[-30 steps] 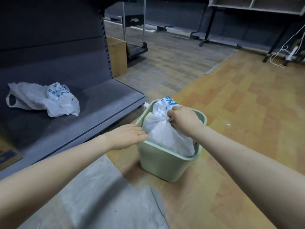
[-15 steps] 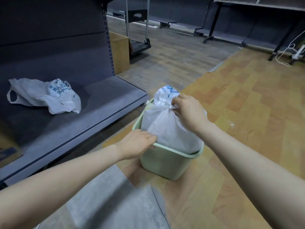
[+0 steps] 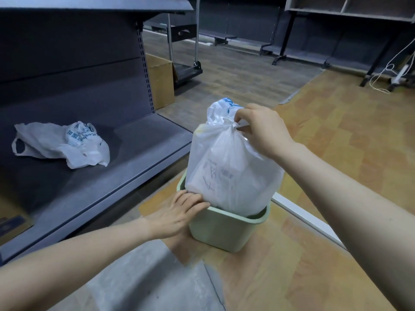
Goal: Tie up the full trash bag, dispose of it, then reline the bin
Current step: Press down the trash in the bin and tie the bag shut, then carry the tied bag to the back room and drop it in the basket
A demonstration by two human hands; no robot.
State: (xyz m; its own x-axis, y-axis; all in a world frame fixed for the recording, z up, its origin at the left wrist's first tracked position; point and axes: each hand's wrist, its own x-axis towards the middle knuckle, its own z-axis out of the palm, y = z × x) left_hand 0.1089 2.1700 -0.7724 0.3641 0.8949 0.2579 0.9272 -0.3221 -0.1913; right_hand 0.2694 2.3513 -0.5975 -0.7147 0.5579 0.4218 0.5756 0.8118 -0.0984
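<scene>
On the grey shelf point(image 3: 134, 153) at left lies a crumpled spare bag point(image 3: 67, 144). The left hand point(image 3: 177, 217) presses flat fingers on the pale green bin point(image 3: 226, 232), its far rim hidden. The right hand point(image 3: 262, 129) pinches the knotted neck of the white trash bag point(image 3: 231, 176), half-risen from the bin, its contents only faint shapes.

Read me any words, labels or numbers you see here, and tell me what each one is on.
None reads clearly.
Blue print on the tied white plastic trash bag top: cut off, unreadable.
Faint grey marks showing through its side: blurred.
Blue print on the crumpled white plastic bag on the grey metal shelf: too blurred.
</scene>
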